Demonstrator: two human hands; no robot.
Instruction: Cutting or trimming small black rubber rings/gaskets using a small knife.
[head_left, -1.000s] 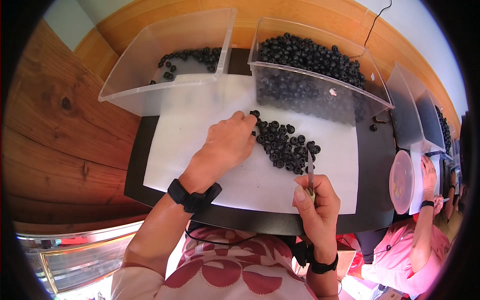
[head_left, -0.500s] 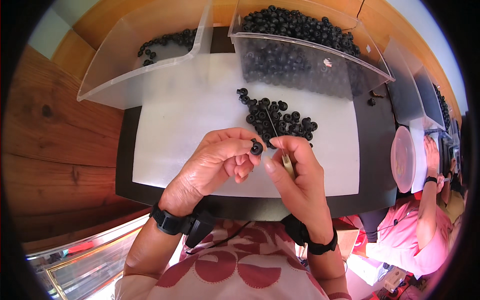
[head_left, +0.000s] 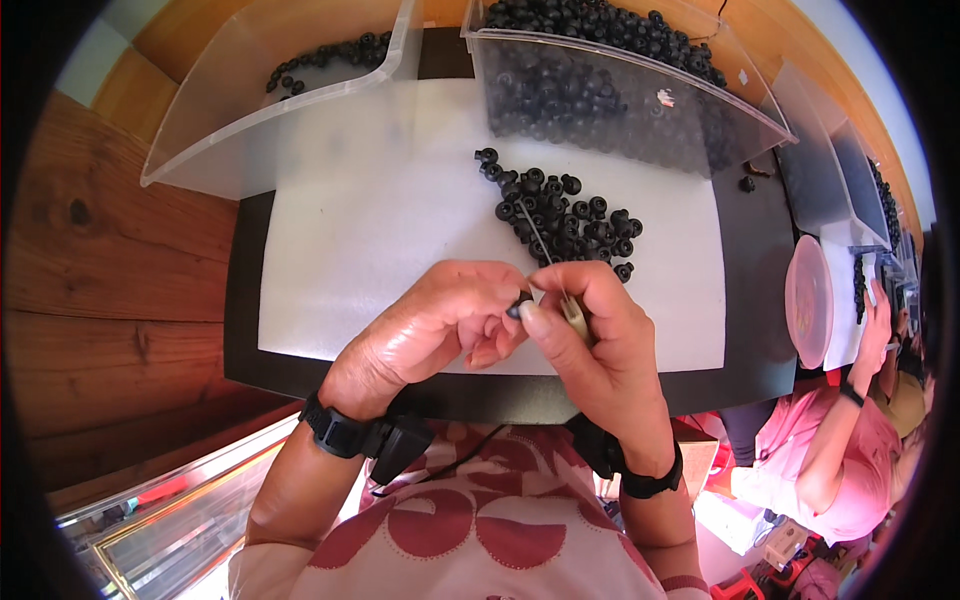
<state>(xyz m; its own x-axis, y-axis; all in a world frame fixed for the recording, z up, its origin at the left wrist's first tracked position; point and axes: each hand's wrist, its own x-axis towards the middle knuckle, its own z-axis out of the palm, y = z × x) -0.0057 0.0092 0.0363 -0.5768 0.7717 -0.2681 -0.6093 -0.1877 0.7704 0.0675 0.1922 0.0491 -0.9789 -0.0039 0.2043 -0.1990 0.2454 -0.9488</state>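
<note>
Between the thumb and fingers of my left hand (head_left: pixel 440 315) is a small round black part (head_left: pixel 518 305), mostly covered by fingertips. My right hand (head_left: pixel 605 340) grips a thin metal pick by its pale handle (head_left: pixel 575 318); the slender shaft (head_left: pixel 535 232) points up and away over the parts. My right thumb and fingertips touch or nearly touch the held part. Just beyond both hands, a loose pile of the same black parts (head_left: pixel 570 215), some showing a round hole, lies on a white sheet (head_left: pixel 340 250).
A clear bin (head_left: pixel 640 120) heaped with black parts stands at the back, and another clear bin (head_left: pixel 270 140) at back left holds fewer. At right are a pink translucent lid or dish (head_left: pixel 808 300), more bins (head_left: pixel 830 150) and a co-worker in pink (head_left: pixel 835 450).
My hands have drawn together, and the right fingertips now meet the black part. The part has turned and is more hidden. The view has shifted slightly; the co-worker's hand has moved.
</note>
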